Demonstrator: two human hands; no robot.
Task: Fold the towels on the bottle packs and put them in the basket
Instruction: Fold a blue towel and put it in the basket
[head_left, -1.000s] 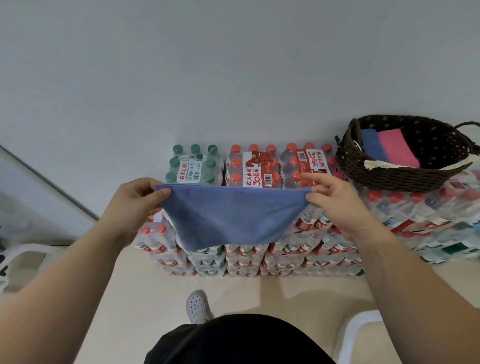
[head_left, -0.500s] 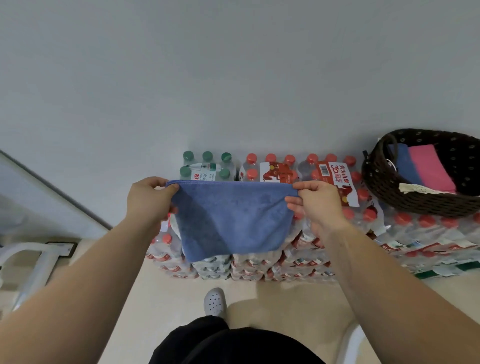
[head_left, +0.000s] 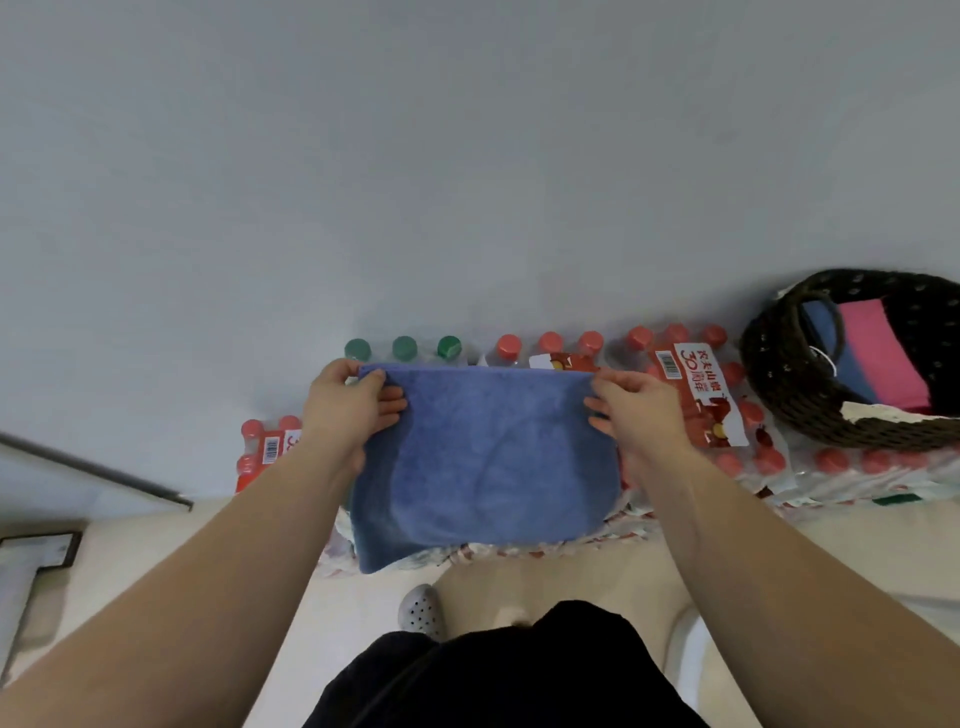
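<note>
Both hands, left hand (head_left: 347, 402) and right hand (head_left: 636, 410), pinch the blue towel (head_left: 483, 462) fingers closed, over bottle packs (head_left: 696, 395); basket (head_left: 779, 379) at right, wall close behind.

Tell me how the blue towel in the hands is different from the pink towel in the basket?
The blue towel is held at its top corners by the left hand and right hand, hanging over the bottle packs; the pink towel lies folded in the basket. The blue one looks wider, the pink one narrower. Both are plain cloths.

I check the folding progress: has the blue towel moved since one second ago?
Yes. The towel went forward and down onto the bottle packs, now covering their top.
</note>
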